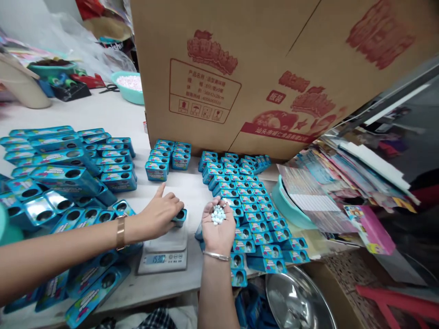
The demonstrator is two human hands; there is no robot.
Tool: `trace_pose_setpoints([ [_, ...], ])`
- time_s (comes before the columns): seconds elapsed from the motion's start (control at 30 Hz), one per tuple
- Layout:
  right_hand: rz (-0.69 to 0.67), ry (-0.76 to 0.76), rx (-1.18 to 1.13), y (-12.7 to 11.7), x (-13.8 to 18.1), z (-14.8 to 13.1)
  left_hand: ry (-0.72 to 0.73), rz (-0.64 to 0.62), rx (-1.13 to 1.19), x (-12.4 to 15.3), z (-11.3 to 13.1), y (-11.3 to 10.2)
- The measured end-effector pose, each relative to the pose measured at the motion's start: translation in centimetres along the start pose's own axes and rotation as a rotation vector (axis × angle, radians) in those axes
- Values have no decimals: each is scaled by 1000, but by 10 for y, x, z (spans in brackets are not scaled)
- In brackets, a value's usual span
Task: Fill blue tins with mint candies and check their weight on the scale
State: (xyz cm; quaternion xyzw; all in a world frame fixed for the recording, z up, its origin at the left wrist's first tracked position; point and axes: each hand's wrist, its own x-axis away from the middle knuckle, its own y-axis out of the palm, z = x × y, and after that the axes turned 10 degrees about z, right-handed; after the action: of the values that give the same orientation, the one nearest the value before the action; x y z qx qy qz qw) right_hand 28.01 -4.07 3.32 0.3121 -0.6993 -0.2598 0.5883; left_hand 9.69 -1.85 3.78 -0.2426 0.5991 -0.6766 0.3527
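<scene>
My left hand (154, 214) reaches over the digital kitchen scale (165, 256). Its fingers curl around a small blue box (180, 218) above the weighing plate, hiding most of that box; the index finger sticks out forward. The display reads about 153.0, though the digits are blurry. Palm up, my right hand (219, 230) cups a small heap of pale blue and white candies (218, 214). It is just right of the scale, partly over rows of upright blue boxes (252, 208) with round dark holes in their tops.
More blue boxes (65, 178) are piled on the left. Behind the scale stands a large cardboard carton (212, 105). A turquoise bowl of small pieces (132, 93) is at the back, stacked printed sheets (318, 187) at right, and a metal bowl (298, 301) below the table edge.
</scene>
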Motion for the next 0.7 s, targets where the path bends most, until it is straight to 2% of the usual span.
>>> trace_pose_setpoints([
  [0.13,45,64,-38,4,1,3,17,96,-25,-24,-14,-1],
  [0.23,50,82,-68,5,1,1,-21,179,-86,-53,-33,3],
  [0.4,97,49,-81,5,0,-5,-83,277,-230,-110,-71,15],
  [0.5,94,11,-73,2,-2,-9,-113,317,-252,-131,-86,16],
  [0.6,97,-22,-79,-1,-4,-12,-142,398,-259,-131,-83,10],
  [0.7,97,10,-106,0,-8,-10,-87,486,-120,-109,-53,0],
])
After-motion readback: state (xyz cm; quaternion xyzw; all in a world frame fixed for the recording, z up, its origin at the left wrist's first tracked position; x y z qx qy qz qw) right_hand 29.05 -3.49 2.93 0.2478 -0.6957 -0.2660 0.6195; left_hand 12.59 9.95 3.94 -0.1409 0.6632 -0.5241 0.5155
